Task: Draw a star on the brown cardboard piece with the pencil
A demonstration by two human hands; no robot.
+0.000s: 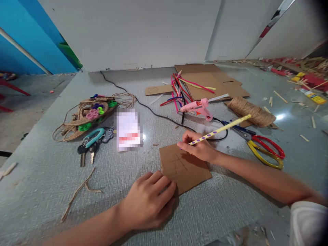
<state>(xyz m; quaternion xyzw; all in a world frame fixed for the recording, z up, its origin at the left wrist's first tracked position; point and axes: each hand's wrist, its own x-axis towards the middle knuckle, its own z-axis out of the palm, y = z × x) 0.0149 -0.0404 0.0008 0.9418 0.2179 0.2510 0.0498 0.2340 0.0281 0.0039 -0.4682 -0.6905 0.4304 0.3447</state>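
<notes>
At the left of the worktop (pixel 46 177), a forked strand of twine (pixel 77 198) lies on the near side. Farther back are keys (pixel 92 153) on a teal coil (pixel 96 139), with a twine bundle (pixel 84 118) bearing bright flower shapes behind them. Just right of these lies a pale card (pixel 128 131), its face blurred out. Next, on the near side, the left hand (pixel 151 200) rests against the near-left edge of a cardboard piece (pixel 187 171), fingers bent; whether they pinch it I cannot tell. The cardboard piece lies flat between the hands, marked with thin crossing lines. Over its far edge, the right hand (pixel 201 148) grips a yellow pencil (pixel 220 131) with purple dots, its tip end low by the cardboard. Beyond it lie coloured fuzzy stems (pixel 176 89), a pink glue gun (pixel 198 106) and larger cardboard (pixel 210 75). Farther right are open scissors (pixel 247 136) with red and yellow handles, and a twine spool (pixel 252 111) behind them.
</notes>
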